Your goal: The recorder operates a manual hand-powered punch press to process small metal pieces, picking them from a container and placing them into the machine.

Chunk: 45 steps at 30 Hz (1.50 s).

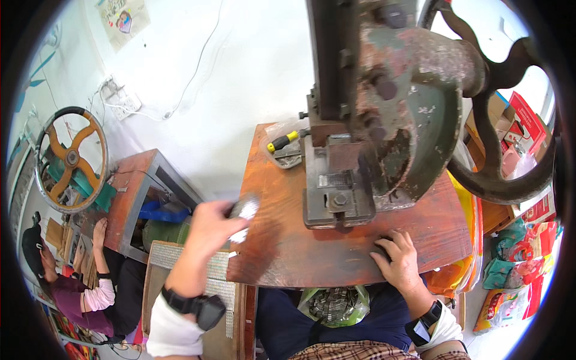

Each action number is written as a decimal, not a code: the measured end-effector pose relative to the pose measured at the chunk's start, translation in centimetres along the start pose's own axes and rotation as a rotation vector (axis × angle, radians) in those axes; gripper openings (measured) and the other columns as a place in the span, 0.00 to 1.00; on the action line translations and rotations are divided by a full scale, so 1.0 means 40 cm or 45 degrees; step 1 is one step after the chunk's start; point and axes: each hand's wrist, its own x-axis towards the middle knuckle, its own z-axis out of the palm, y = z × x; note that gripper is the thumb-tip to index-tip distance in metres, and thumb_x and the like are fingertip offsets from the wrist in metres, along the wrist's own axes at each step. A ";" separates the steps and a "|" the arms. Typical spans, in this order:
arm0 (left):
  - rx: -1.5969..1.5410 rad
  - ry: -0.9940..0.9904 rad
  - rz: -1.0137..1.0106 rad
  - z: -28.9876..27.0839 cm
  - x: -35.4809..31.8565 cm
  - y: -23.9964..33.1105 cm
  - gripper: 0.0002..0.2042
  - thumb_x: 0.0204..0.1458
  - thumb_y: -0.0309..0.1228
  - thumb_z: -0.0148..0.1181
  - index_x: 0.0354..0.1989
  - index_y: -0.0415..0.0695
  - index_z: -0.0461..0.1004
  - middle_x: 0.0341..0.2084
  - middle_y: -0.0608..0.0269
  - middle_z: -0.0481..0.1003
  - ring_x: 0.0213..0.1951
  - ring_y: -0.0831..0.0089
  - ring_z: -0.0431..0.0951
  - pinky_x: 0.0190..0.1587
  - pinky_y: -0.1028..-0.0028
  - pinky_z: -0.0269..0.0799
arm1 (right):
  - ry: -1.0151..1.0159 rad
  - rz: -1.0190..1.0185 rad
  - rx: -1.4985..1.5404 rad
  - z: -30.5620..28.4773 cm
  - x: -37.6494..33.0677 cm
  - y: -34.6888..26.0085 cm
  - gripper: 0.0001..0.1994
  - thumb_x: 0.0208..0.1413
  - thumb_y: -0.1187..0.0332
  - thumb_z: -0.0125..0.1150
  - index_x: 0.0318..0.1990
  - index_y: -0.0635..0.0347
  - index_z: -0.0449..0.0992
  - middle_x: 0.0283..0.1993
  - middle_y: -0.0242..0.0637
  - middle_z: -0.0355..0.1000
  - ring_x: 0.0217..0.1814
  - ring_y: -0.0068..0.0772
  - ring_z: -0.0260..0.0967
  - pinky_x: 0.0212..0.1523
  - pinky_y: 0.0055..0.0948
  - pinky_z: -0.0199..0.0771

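My left hand (210, 228) is raised over the left edge of the wooden table (300, 258), closed on a stack of small shiny metal pieces (245, 210), which looks blurred. My right hand (399, 258) lies on the tabletop near the front edge, fingers curled over a small dark thing I cannot make out. Just beyond both hands stands a heavy green and rusty press machine (384, 108), with its die block (336, 192) facing me.
A flywheel (504, 120) sticks out at the machine's right. A yellow-handled screwdriver (283, 141) lies behind. Rows of metal pieces (219, 270) sit at lower left, a green bag of parts (336, 306) in my lap. Another person (90, 288) works at a second press (72, 159) on the left.
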 end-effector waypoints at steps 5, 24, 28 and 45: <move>0.467 -0.028 0.164 0.182 0.087 0.204 0.17 0.36 0.32 0.65 0.32 0.30 0.77 0.20 0.54 0.76 0.24 0.75 0.75 0.29 0.72 0.70 | 0.034 -0.093 0.070 -0.004 0.004 0.000 0.15 0.38 0.69 0.68 0.36 0.61 0.76 0.43 0.48 0.69 0.47 0.53 0.65 0.49 0.44 0.67; 0.432 0.305 0.790 0.336 0.198 0.060 0.09 0.49 0.23 0.52 0.39 0.37 0.73 0.42 0.45 0.69 0.46 0.48 0.70 0.48 0.58 0.66 | 0.120 -0.108 0.319 -0.020 0.014 0.014 0.14 0.38 0.73 0.68 0.36 0.61 0.76 0.44 0.45 0.69 0.47 0.50 0.66 0.47 0.42 0.69; 0.124 0.360 0.563 0.355 0.181 0.087 0.15 0.50 0.21 0.51 0.47 0.39 0.70 0.42 0.46 0.69 0.49 0.52 0.68 0.52 0.61 0.64 | 0.129 -0.098 0.403 -0.049 0.084 -0.014 0.13 0.39 0.74 0.68 0.36 0.62 0.76 0.42 0.45 0.70 0.45 0.50 0.67 0.45 0.41 0.70; 0.178 0.260 0.750 0.357 0.183 0.083 0.21 0.47 0.21 0.49 0.54 0.40 0.68 0.51 0.57 0.70 0.56 0.54 0.62 0.57 0.54 0.58 | 0.234 0.011 0.086 0.040 0.376 -0.107 0.31 0.29 0.54 0.76 0.40 0.65 0.71 0.39 0.45 0.70 0.40 0.50 0.69 0.41 0.39 0.72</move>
